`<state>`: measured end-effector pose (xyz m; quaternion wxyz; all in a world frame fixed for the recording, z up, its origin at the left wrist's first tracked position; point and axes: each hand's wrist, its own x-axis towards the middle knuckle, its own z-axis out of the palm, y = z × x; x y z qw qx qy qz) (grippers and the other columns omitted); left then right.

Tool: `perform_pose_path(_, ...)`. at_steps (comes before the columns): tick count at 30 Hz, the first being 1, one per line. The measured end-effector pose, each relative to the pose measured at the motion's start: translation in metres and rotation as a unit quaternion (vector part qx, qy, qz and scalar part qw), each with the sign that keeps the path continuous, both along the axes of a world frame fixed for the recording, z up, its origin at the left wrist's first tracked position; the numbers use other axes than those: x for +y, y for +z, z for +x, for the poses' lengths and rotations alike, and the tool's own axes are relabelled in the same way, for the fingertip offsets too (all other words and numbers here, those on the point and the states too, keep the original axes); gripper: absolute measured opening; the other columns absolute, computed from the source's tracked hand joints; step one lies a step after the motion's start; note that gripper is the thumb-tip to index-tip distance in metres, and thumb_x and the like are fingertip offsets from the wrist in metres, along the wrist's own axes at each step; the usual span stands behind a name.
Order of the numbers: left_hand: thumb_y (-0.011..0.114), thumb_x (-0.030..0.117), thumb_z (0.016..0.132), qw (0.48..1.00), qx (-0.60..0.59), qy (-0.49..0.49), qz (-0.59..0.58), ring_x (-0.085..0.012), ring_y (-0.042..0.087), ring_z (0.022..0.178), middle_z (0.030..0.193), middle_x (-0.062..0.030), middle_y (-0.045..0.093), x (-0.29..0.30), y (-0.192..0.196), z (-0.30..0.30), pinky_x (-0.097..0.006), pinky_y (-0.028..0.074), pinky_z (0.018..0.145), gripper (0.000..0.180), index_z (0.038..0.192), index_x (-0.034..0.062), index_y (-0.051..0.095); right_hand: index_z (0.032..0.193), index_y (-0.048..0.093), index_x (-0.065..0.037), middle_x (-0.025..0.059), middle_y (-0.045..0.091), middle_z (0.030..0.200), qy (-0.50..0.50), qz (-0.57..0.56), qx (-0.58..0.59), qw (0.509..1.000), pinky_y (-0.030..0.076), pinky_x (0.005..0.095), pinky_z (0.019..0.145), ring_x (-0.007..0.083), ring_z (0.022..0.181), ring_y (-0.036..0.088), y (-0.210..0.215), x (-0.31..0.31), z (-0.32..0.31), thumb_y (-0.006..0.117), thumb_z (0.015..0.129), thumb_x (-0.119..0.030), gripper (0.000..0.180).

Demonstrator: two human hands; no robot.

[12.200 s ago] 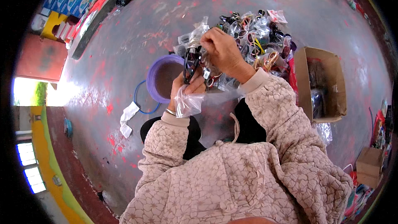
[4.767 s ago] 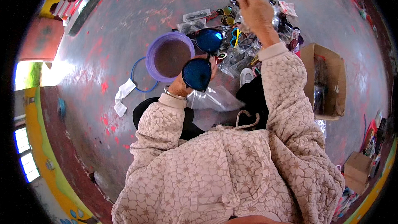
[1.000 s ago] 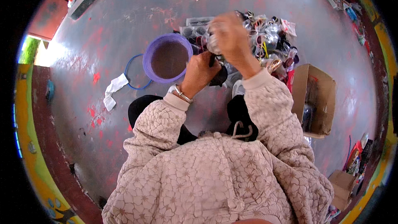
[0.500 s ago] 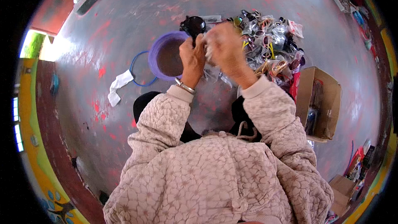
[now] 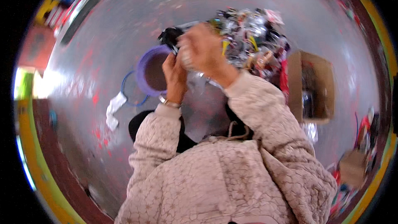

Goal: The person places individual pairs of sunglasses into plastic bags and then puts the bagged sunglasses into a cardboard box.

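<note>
My left hand (image 5: 175,79), a metal bracelet at its wrist, is raised beside the purple basin (image 5: 143,72). Its fingers are closed at the lower end of dark sunglasses (image 5: 169,37), whose outline is blurred. My right hand (image 5: 204,49) is pressed close against it from the right and smeared by motion. A whitish cloth (image 5: 186,58) shows under the right fingers, bunched against what the left hand holds. Just beyond the right hand spreads a heap of sunglasses (image 5: 253,37), many in clear plastic bags.
An open cardboard box (image 5: 319,118) with plastic-wrapped items stands right of the heap. On the left, a blue hoop (image 5: 123,84) and a crumpled white cloth strip (image 5: 112,110) lie on the red-flecked grey floor. Another cardboard piece (image 5: 352,169) sits by the right wall.
The view has turned, so the basin and heap appear further left. Both hands stay together at the sunglasses, also further left in the picture, the right one blurred in both frames.
</note>
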<state>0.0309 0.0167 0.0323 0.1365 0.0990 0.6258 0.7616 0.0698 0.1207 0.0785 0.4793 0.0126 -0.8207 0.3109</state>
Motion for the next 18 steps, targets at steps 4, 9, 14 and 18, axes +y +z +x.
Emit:
perform_pose_path(4, 0.052, 0.022, 0.086, 0.990, -0.129, -0.045, 0.045, -0.0131, 0.055, 0.075, 0.083, -0.0042, 0.059, -0.016, -0.018, -0.009, -0.029, 0.043, 0.064, 0.021, 0.090, 0.0027, 0.059, 0.075, 0.053, -0.006, 0.0108, 0.052, 0.076, 0.015, 0.062, -0.131, 0.989, 0.044, 0.0379, 0.057, 0.0297, 0.065, 0.053, -0.025, -0.003, -0.006, 0.058, 0.075, -0.018, 0.014)
perform_pose_path(9, 0.047, 0.024, 0.088, 0.967, 0.047, 0.006, -0.251, -0.0155, 0.053, 0.074, 0.079, -0.0070, 0.057, -0.030, -0.026, -0.028, -0.030, 0.041, 0.066, 0.026, 0.082, 0.0006, 0.058, 0.076, 0.057, -0.005, 0.0114, 0.057, 0.072, -0.018, -0.034, -0.225, 0.974, 0.045, 0.0382, 0.054, 0.0263, 0.065, 0.057, 0.002, 0.065, 0.023, 0.058, 0.077, -0.023, 0.018)
perform_pose_path(14, 0.044, 0.023, 0.090, 0.989, -0.066, 0.001, -0.134, -0.0152, 0.051, 0.068, 0.073, -0.0056, 0.055, -0.002, -0.002, -0.016, -0.029, 0.041, 0.062, 0.028, 0.076, 0.0006, 0.055, 0.099, 0.059, -0.003, 0.0047, 0.058, 0.090, -0.093, -0.309, -0.102, 0.941, 0.046, 0.0264, 0.069, 0.0123, 0.084, 0.055, 0.003, 0.176, 0.119, 0.049, 0.084, -0.018, 0.024)
perform_pose_path(18, 0.047, 0.024, 0.089, 0.988, -0.091, -0.119, -0.026, -0.0169, 0.055, 0.068, 0.078, -0.0060, 0.057, -0.023, -0.028, -0.038, -0.027, 0.045, 0.060, 0.022, 0.090, 0.0033, 0.055, 0.089, 0.062, -0.001, 0.0032, 0.059, 0.077, -0.102, -0.377, -0.169, 0.905, 0.042, 0.0264, 0.068, 0.0118, 0.076, 0.053, -0.126, 0.269, 0.169, 0.058, 0.076, -0.023, 0.025)
